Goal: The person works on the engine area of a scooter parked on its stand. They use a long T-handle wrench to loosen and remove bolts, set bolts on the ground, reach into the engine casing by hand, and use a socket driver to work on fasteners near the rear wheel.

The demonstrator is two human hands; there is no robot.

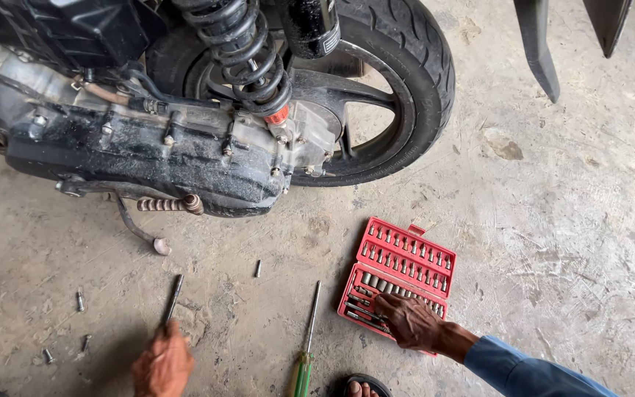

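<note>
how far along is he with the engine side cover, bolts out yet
Several bolts already lie loose on the floor. In hand: left hand grips a dark driver, right hand picks in the red bit set. The engine cover remains mounted.

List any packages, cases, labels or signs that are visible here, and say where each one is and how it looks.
Red case: open plastic box on the concrete floor, right of centre, with rows of small metal bits; the right hand reaches into its lower tray.
Label: small pale patch on the black cylinder beside the coil spring, top centre; too small to make out.
No signs or screens show.
The left hand holds a dark metal tool.
</note>
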